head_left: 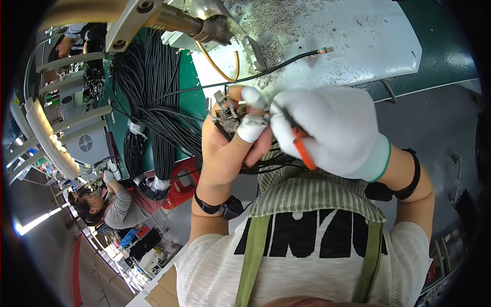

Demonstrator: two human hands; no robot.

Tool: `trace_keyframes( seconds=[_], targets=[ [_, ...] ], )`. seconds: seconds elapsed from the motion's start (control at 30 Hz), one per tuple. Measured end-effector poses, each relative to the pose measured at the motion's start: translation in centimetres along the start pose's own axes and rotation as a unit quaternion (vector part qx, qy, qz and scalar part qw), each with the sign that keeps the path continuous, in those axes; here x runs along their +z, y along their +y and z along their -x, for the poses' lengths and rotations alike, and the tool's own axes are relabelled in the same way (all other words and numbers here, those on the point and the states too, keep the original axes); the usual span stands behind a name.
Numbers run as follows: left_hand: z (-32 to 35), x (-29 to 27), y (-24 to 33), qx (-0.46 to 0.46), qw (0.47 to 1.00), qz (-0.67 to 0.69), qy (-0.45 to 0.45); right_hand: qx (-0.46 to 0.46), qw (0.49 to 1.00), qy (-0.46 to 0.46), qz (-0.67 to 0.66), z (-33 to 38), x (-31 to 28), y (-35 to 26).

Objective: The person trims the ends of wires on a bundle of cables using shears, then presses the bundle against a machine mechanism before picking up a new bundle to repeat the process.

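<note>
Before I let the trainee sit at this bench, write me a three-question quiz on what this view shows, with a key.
1. What colour is the visible handle of the tool in the right hand?
2. True or false: the left hand has white covers on some of its fingers but no full glove.
3. Where do the bundled black cables lie?
a) to the right of the right hand
b) to the left of the left hand, partly on the green tabletop
c) across the person's shoulders

Key: 1. Orange-red. 2. True. 3. b
</note>
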State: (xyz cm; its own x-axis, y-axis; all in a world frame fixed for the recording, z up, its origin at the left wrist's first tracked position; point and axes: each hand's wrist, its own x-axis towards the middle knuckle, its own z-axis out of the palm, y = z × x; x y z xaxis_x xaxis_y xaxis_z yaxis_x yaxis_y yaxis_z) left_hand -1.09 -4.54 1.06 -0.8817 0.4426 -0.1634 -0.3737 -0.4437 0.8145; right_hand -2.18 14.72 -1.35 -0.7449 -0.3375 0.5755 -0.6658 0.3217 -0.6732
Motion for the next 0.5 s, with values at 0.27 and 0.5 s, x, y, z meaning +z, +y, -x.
trace_keyframes(
  seconds=[0.27, 0.5],
  targets=[
    [0.1, 0.7, -1.4, 0.149, 0.881, -0.417, 0.168, -0.031, 0.978, 0.074, 0.192, 0.4, -0.6, 0.6],
    [-0.7, 2.4, -2.1, 0.14, 0.912, -0.331, 0.197, 0.062, 0.983, -0.04, 0.17, 2.1, -0.3, -0.3]
  ],
)
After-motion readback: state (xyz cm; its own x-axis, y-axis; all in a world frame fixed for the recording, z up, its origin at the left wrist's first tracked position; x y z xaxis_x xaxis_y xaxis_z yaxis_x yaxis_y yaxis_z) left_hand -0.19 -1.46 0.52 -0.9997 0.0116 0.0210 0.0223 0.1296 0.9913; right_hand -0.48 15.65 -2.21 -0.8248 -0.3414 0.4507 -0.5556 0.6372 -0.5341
